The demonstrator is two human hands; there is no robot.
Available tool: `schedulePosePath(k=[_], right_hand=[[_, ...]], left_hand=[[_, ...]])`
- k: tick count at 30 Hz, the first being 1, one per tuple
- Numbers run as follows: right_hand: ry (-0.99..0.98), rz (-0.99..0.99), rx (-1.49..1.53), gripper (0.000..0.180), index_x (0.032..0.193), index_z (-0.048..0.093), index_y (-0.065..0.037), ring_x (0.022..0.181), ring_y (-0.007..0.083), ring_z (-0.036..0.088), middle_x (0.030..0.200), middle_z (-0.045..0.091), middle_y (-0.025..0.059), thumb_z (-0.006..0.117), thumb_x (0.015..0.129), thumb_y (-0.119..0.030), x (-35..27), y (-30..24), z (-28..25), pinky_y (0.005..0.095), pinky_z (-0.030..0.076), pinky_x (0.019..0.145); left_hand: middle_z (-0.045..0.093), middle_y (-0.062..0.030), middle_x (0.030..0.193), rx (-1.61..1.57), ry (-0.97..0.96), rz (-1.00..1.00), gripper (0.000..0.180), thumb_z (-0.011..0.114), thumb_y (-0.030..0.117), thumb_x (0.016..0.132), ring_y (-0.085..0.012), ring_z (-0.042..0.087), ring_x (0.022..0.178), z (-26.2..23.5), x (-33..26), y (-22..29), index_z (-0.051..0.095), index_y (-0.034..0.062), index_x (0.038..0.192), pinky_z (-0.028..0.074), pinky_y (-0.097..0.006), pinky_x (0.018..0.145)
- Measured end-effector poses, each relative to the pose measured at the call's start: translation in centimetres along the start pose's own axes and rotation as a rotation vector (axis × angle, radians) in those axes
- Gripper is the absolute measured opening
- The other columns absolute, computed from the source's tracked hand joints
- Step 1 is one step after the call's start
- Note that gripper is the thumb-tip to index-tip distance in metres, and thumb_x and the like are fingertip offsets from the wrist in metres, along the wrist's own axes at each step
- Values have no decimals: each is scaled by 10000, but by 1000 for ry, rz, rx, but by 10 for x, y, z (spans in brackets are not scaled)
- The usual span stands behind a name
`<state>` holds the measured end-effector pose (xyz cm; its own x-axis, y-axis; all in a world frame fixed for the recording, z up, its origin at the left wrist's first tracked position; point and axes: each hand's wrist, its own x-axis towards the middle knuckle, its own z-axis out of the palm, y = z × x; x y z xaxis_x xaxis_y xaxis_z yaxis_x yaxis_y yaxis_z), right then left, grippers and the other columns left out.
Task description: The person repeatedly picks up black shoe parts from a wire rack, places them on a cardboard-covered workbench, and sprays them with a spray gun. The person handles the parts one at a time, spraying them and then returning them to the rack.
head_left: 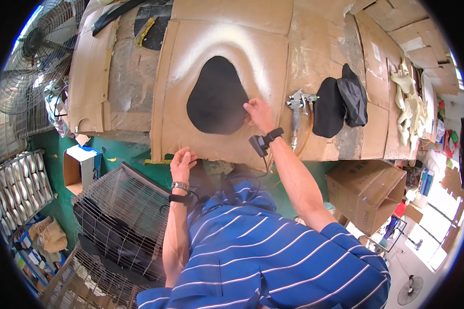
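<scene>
A black teardrop-shaped pad [216, 95] lies flat on a cardboard sheet [175, 141], its narrower end away from me. White spray residue arcs around that far end. My right hand [258, 114] pinches the pad's right edge between thumb and fingers. At the table's near edge, my left hand [182, 167] hovers with loosely bent fingers apart and holds nothing. To the right of the pad rests a metal spray gun [296, 113] with an orange hose. Beyond it are a black pad [329, 107] and a crumpled black piece [353, 95].
Cream-coloured pieces [404, 105] are heaped at the table's right end. A wire basket [123, 206] with black pieces stands at lower left, near a small open box [82, 167]. A large cardboard box [366, 190] sits at right. A caged fan [36, 56] stands far left.
</scene>
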<state>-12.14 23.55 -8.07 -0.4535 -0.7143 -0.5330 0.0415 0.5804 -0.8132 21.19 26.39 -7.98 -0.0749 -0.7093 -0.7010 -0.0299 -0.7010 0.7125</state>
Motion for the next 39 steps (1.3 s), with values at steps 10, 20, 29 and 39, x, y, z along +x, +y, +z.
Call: schedulePosePath(k=[10, 20, 29, 39], right_hand=[[36, -6, -133, 196, 991, 637, 37, 541, 186, 690, 741, 704, 120, 645, 912, -142, -7, -12, 0, 294, 532, 453], [46, -127, -21, 159, 964, 689, 1, 557, 168, 681, 718, 702, 104, 657, 895, -139, -8, -42, -6, 323, 557, 507], [364, -264, 137, 233, 1049, 699, 8, 607, 152, 678, 793, 723, 110, 684, 864, -132, 7, -30, -124, 315, 557, 545], [1138, -254, -407, 360, 1165, 628, 21, 842, 304, 657, 947, 682, 166, 678, 862, -167, -29, 69, -244, 395, 518, 822]], left_hand=[[694, -142, 1112, 22, 24, 41, 333, 581, 187, 1010, -223, 697, 961, -3, 0, 6, 583, 10, 1292, 586, -341, 814], [683, -133, 1070, -26, 65, 99, 349, 601, 186, 998, -221, 690, 918, -8, 3, -4, 567, 3, 1292, 589, -327, 767], [680, -125, 1041, -40, 46, 105, 335, 606, 173, 992, -211, 688, 897, 15, -3, 0, 568, -18, 1264, 590, -324, 749], [683, -141, 1059, -49, 35, 85, 346, 599, 180, 998, -225, 697, 896, 13, -6, -14, 553, -16, 1279, 598, -354, 771]])
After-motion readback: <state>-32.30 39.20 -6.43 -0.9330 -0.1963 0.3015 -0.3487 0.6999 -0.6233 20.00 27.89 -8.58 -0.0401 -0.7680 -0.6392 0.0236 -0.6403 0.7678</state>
